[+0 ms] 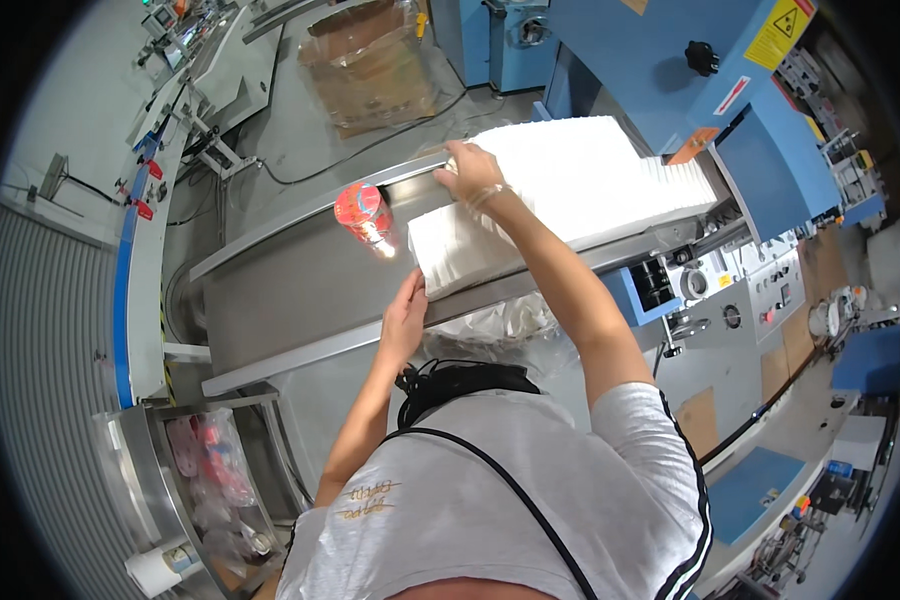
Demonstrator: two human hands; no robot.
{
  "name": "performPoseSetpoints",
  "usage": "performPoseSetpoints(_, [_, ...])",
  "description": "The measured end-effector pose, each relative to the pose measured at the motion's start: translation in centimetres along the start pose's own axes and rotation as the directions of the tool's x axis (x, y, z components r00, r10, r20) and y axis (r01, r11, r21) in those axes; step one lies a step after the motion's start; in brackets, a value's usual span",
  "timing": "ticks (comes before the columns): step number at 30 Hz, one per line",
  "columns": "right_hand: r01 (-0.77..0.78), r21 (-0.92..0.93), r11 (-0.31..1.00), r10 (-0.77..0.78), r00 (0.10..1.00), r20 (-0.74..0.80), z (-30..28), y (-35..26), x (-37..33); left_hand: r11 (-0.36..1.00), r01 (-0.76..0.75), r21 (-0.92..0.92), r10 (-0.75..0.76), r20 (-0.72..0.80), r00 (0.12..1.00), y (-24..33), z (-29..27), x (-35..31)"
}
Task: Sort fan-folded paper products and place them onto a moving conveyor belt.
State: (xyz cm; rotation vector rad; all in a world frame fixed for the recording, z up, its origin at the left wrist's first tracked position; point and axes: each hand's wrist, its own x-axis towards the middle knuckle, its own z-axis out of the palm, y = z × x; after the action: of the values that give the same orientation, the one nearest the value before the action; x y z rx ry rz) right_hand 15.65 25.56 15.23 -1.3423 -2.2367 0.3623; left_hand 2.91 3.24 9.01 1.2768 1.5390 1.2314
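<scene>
A long row of white folded sheets (560,185), packed closely together, lies along a metal trough (290,290). My left hand (404,318) presses its fingers against the near left corner of the row. At the far left edge, my right hand (477,172) is curled with its fingertips on the sheets, and part of its grip is hidden. Just left of the row, on the trough's bare metal, is a shiny red patterned cylinder (363,212). It touches neither hand.
A blue machine (630,60) with a black knob stands over the right end. Beyond the trough sits an open cardboard box (365,75) lined with plastic. A metal cart (170,460) with bagged red items is at lower left. Clear plastic bagging (505,320) lies below the trough's near rail.
</scene>
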Motion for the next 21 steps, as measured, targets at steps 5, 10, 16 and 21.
performPoseSetpoints(5, [0.052,0.476,0.878,-0.005,0.995,-0.101,-6.5,-1.8,-10.0,0.968,0.018,0.250,-0.046,0.110,0.993,2.1,-0.7,-0.3])
performPoseSetpoints(10, [-0.152,0.517,0.842,0.293,0.935,-0.202,-9.4,2.6,-16.6,0.935,-0.044,0.351,0.044,0.010,0.999,3.3,1.3,0.8])
performPoseSetpoints(16, [-0.283,0.627,0.726,0.605,0.696,-0.387,-9.1,13.5,-19.8,0.901,-0.094,0.423,0.092,0.025,0.995,3.1,1.9,1.8])
performPoseSetpoints(21, [-0.420,0.436,0.796,0.599,0.654,-0.463,-10.2,17.3,-19.3,0.931,-0.079,0.356,0.064,0.056,0.996,3.2,0.5,2.0])
